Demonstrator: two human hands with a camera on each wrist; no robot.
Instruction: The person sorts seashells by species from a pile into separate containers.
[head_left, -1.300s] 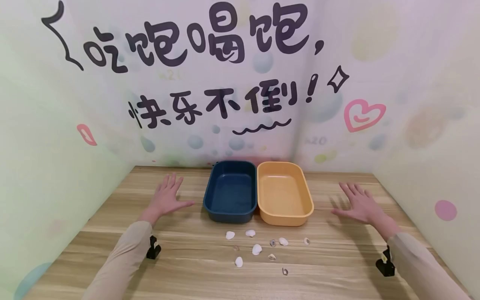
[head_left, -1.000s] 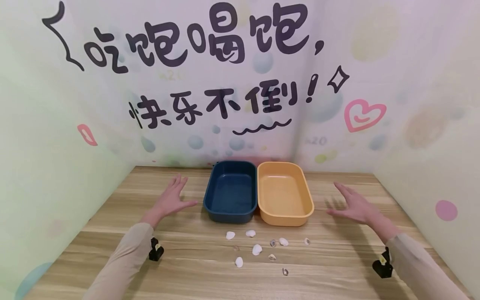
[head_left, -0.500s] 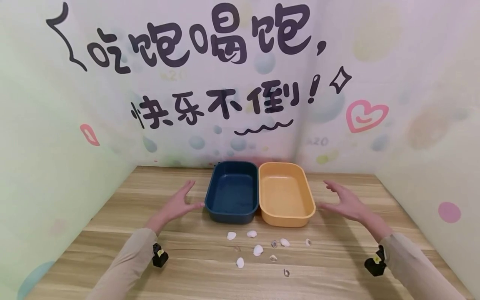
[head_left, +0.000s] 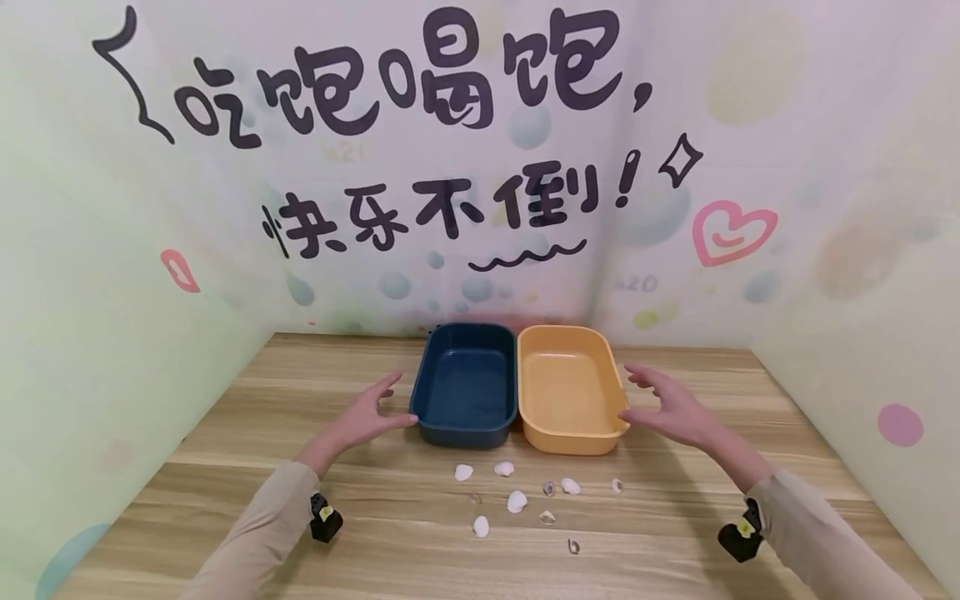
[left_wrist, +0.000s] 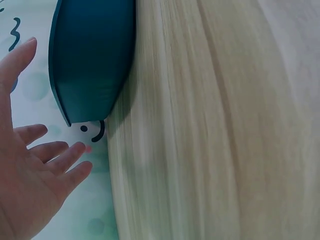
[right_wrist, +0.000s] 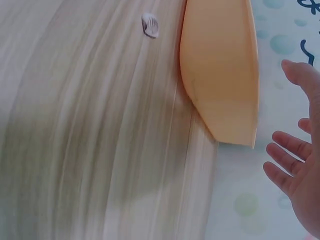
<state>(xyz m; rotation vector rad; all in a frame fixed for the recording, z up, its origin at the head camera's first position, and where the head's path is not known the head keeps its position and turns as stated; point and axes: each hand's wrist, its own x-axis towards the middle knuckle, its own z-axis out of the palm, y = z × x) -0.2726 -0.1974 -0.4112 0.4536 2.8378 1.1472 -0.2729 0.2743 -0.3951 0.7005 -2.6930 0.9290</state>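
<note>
A dark blue tray (head_left: 465,437) and a yellow-orange tray (head_left: 572,444) stand side by side at the back of the table, with nothing inside them. My left hand (head_left: 365,419) is beside the blue tray's left side, thumb toward its near corner. In the left wrist view that hand's fingers (left_wrist: 60,155) are spread and a gap shows before the tray. My right hand (head_left: 677,413) is at the yellow-orange tray's right side. Its fingers (right_wrist: 287,160) are loosely bent and hold nothing in the right wrist view, apart from the tray wall.
Several small seashells lie on the wooden table (head_left: 405,533) in front of the trays, among them a white shell (head_left: 517,501) and a small dark ring-like shell (head_left: 573,547). A printed cloth (head_left: 360,275) hangs behind, with pale walls at both sides.
Both hands have moved inward, the left rightward to the blue tray and the right leftward to the yellow-orange tray. The trays and shells have stayed in place on the table.
</note>
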